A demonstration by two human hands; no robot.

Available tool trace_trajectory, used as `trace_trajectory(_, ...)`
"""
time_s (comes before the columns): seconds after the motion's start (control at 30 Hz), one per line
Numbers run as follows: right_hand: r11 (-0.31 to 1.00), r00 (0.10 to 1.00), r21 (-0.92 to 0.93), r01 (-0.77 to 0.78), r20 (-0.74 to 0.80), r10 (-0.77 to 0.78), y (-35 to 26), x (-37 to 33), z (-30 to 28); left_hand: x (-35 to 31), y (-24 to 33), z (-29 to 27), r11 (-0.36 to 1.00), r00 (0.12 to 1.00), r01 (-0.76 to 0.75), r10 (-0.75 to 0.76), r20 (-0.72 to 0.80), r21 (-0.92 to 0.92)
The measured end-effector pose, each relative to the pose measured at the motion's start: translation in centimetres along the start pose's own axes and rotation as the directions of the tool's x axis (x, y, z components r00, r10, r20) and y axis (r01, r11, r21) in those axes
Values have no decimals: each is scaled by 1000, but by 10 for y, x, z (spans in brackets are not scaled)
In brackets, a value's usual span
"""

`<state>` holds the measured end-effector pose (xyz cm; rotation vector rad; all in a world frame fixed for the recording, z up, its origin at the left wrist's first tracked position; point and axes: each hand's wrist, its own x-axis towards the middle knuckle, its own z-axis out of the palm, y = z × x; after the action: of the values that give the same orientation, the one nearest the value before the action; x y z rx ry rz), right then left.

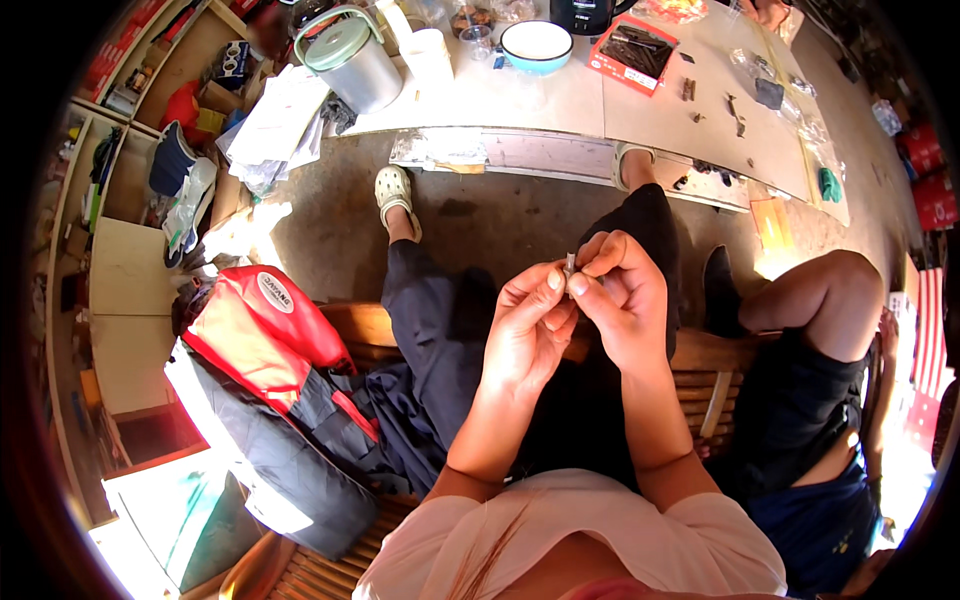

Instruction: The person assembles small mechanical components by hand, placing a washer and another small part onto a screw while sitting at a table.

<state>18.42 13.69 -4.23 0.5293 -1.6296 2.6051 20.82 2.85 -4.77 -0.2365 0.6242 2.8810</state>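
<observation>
My left hand [532, 320] and my right hand [628, 292] meet in front of my chest, above my lap. Between their fingertips is a small grey metal-looking piece [570, 264], narrow and upright. Thumb and forefinger of each hand pinch it from either side. Its lower part is hidden by the fingers, and it is too small to tell its exact kind. Both hands are closed, with the other fingers curled in behind.
Ahead stands a white table [500, 105] with a lidded metal pail [352, 66], a blue-white bowl [537, 46] and a red open box [633, 54]. A red and grey bag [270, 330] lies on the wooden bench at my left. Another person's bent knee [830, 290] is close at my right.
</observation>
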Motion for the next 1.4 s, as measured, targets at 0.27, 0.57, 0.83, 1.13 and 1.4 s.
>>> trace_trajectory(0.27, 1000, 999, 25, 4, 36, -5, 0, 0, -3, -3, 0, 4, 999, 1000, -18, 18, -16, 28)
trace_trajectory(0.57, 996, 1000, 88, -26, -3, 26, -2, 2, 0, -2, -2, 7, 997, 998, -59, 60, -10, 52)
trace_trajectory(0.83, 990, 998, 120, -69, -2, 70, -1, 1, -2, -3, -3, 6, 994, 996, -76, 79, -39, 83)
trace_trajectory(1.13, 980, 994, 178, -95, -32, 102, 0, -1, 1, -4, -3, 4, 993, 994, -96, 100, -47, 71)
trace_trajectory(1.4, 984, 993, 160, -80, -71, 92, -2, 0, 7, -2, -2, 3, 988, 992, -123, 125, -11, 91)
